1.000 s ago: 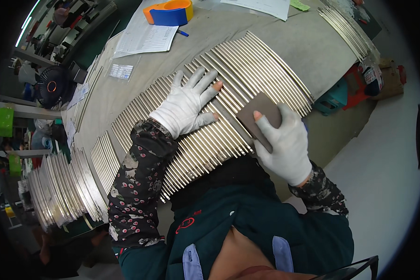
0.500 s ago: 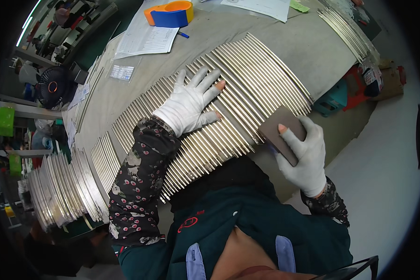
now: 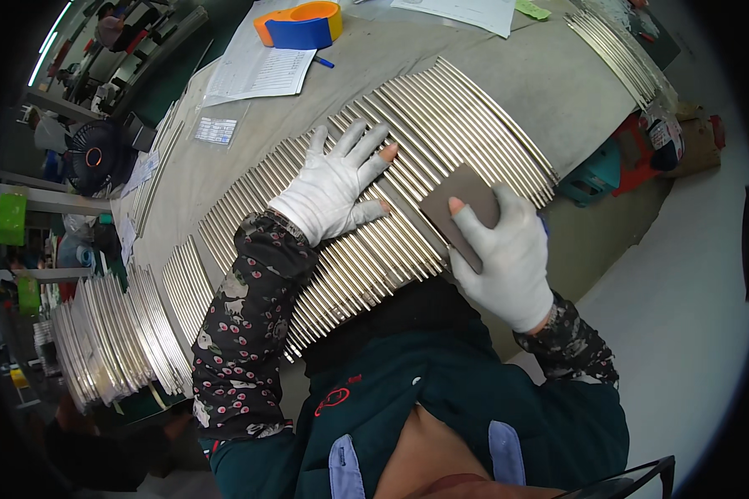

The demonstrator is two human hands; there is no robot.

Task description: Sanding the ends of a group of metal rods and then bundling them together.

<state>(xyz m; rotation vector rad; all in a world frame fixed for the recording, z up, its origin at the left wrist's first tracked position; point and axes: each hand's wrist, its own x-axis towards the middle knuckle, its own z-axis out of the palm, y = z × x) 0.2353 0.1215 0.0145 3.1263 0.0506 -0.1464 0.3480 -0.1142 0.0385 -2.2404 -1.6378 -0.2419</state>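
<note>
A wide row of shiny metal rods lies side by side across the table. My left hand, in a white glove with some bare fingertips, rests flat on the middle of the row, fingers spread. In my gloved right hand is a grey-brown rectangular block, like a sanding block, gripped between thumb and fingers. The block lies over the near ends of rods in the right part of the row. Its underside is hidden.
Bundles of rods sit at the left, and another bundle at the far right. At the back are an orange-and-blue tape dispenser, papers and a blue pen. A teal stool stands beyond the right edge.
My right hand has moved the block left and slightly away from me, from the rods' near ends further onto the row. My left hand stays nearly in place.
</note>
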